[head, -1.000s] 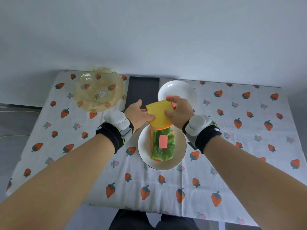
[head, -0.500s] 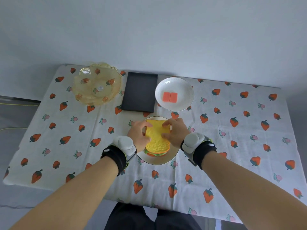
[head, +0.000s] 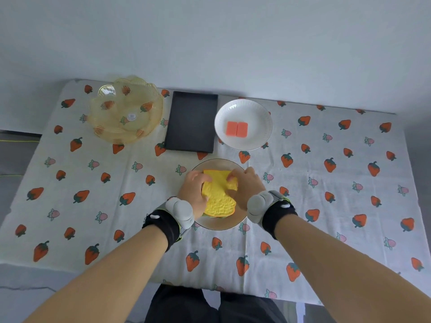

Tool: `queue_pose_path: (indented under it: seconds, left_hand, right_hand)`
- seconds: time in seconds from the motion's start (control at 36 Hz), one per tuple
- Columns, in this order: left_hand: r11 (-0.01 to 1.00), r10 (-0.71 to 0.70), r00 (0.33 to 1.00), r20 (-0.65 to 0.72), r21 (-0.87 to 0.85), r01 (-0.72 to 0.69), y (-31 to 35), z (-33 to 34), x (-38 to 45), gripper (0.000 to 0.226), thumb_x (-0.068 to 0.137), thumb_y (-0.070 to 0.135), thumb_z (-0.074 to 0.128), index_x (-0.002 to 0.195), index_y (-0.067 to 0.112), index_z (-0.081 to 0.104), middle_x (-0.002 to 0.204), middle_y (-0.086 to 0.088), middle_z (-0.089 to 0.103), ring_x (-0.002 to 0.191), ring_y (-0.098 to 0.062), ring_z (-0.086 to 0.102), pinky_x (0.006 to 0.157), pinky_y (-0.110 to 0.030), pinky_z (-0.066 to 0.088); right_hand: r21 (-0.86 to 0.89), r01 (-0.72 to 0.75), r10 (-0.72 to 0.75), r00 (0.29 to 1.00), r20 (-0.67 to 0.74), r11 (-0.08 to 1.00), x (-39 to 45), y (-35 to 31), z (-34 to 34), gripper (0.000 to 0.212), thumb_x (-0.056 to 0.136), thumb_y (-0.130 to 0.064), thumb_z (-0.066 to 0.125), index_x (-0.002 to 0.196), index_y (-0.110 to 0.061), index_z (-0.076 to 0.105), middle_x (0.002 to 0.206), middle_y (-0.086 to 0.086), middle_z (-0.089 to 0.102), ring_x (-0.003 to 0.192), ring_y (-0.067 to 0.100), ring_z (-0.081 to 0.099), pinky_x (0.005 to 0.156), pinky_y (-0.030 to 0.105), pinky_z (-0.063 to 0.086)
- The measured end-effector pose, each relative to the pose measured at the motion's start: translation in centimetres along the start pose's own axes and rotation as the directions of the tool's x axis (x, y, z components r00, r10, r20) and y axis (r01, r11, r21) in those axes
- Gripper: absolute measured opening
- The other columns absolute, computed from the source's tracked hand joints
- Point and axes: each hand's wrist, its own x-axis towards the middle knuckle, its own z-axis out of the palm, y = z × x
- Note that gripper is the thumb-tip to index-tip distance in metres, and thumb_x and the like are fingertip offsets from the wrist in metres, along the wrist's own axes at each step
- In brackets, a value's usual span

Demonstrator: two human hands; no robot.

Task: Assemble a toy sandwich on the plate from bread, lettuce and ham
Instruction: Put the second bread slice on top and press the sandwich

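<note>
Yellow bread (head: 219,197), white plate (head: 256,108) w/ pink ham (head: 236,129), black tray (head: 191,122), white cloth (head: 326,206) w/ red strawberries.

Black wristbands (head: 163,226) with grey pods (head: 180,209)

Over at the far left corner of the counter sits a clear amber bowl (head: 126,110) with a scalloped rim, upright. Just beside it to the right, along the far edge, lies a flat black tray (head: 191,121), close to the bowl without touching it. A strawberry-print tablecloth (head: 326,206) covers the counter, hanging over its near edge. Behind it all rises a plain pale wall (head: 233,38).
</note>
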Motion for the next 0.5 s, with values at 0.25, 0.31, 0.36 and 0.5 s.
queue_pose_path:
  seconds: [0.25, 0.31, 0.36, 0.5]
  left_hand:
    - [0.997, -0.026, 0.999, 0.029, 0.071, 0.023, -0.1, 0.0, 0.1, 0.045, 0.083, -0.004, 0.061, 0.122, 0.016, 0.049, 0.137, -0.007, 0.037, 0.107, -0.021, 0.051, 0.081, -0.020, 0.040]
    - [0.994, -0.035, 0.999, 0.016, 0.107, 0.033, 0.1, 0.1, 0.1, 0.046, 0.082, -0.003, 0.062, 0.122, 0.017, 0.049, 0.138, -0.007, 0.035, 0.105, -0.021, 0.051, 0.082, -0.025, 0.045]
    - [0.967, 0.000, 0.999, -0.037, 0.254, 0.010, 0.4, -0.1, 0.2, 0.045, 0.081, 0.005, 0.067, 0.120, 0.018, 0.050, 0.140, -0.008, 0.033, 0.119, -0.027, 0.046, 0.092, -0.033, 0.047]
    - [0.817, 0.285, 0.951, 0.117, 0.489, -0.305, 1.0, -0.5, 0.7, 0.054, 0.081, 0.006, 0.062, 0.132, 0.016, 0.044, 0.148, -0.007, 0.031, 0.135, -0.030, 0.030, 0.106, -0.036, 0.035]
  right_hand:
    - [0.015, 0.127, -0.128, 0.990, 0.065, 0.992, 0.7, -0.4, 0.9, 0.031, 0.089, -0.016, 0.064, 0.119, -0.024, 0.060, 0.118, 0.003, 0.052, 0.114, 0.023, 0.053, 0.097, 0.036, 0.047]
    - [0.001, 0.135, -0.134, 0.987, 0.089, 0.991, 0.8, -0.2, 0.9, 0.034, 0.089, -0.020, 0.064, 0.122, -0.026, 0.059, 0.121, 0.002, 0.052, 0.115, 0.022, 0.053, 0.097, 0.037, 0.048]
    - [-0.008, 0.149, -0.147, 0.982, 0.118, 0.989, 0.8, 0.0, 0.8, 0.038, 0.089, -0.023, 0.066, 0.126, -0.027, 0.057, 0.124, 0.002, 0.051, 0.116, 0.020, 0.053, 0.098, 0.037, 0.047]
    - [-0.022, 0.184, -0.178, 0.972, 0.154, 0.983, 1.2, 0.3, 0.3, 0.041, 0.086, -0.022, 0.067, 0.126, -0.025, 0.056, 0.117, 0.001, 0.054, 0.100, 0.016, 0.052, 0.094, 0.035, 0.048]
